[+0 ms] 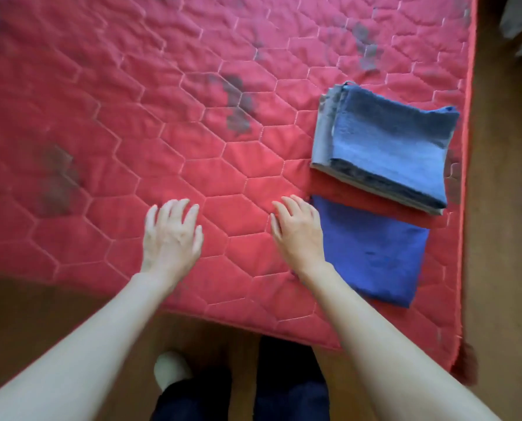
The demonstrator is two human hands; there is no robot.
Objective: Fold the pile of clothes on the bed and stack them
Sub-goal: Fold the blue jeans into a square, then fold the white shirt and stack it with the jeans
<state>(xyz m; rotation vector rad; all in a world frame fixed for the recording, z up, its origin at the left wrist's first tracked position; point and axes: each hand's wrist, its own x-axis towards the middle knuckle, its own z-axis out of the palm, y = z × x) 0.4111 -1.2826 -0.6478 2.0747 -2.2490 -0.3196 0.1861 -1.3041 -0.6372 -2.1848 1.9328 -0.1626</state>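
Note:
A stack of folded clothes (387, 150), grey-blue on top with a grey piece beneath, lies on the right side of the red quilted mattress (162, 132). Just in front of it lies a single folded royal-blue garment (372, 253), flat on the mattress. My right hand (299, 235) hovers with fingers relaxed and spread, right beside the left edge of the royal-blue garment, holding nothing. My left hand (171, 235) is out over bare mattress to the left, fingers spread, also holding nothing.
The mattress has dark stains (235, 104) in several spots. Its near edge (253, 326) is just ahead of my legs, and its right edge (466, 177) borders a brown wooden floor (502, 208). My foot in a pale slipper (171, 369) stands on the floor.

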